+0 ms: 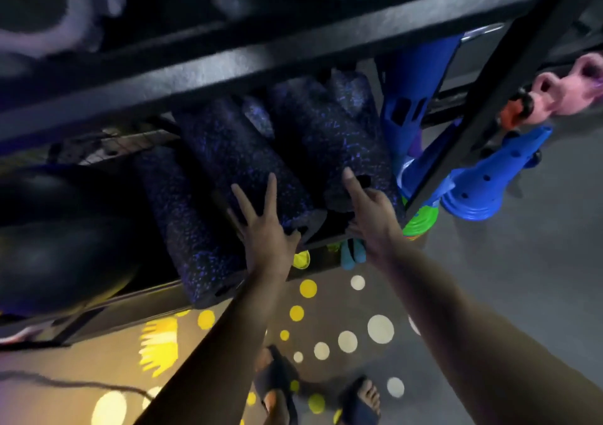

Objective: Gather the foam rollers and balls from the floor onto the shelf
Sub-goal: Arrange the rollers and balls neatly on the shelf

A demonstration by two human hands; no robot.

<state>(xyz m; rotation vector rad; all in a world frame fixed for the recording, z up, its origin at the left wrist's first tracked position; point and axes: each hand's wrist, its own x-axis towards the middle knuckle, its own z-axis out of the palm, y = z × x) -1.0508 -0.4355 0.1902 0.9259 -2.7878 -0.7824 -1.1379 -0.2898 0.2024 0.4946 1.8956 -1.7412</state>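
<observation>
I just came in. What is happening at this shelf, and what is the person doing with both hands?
A person stands at a black shelf that holds dark speckled foam rollers. The left hand rests with spread fingers on the middle roller. The right hand touches the near end of the right roller; whether it grips is unclear. A third roller lies further left, beside a large black ball. Blue cones are at the right.

Three foam rollers (241,163): black, blue-speckled, lying side by side on shelf (137,297), ends at front edge. Ball (55,229): large, black, left end.
</observation>
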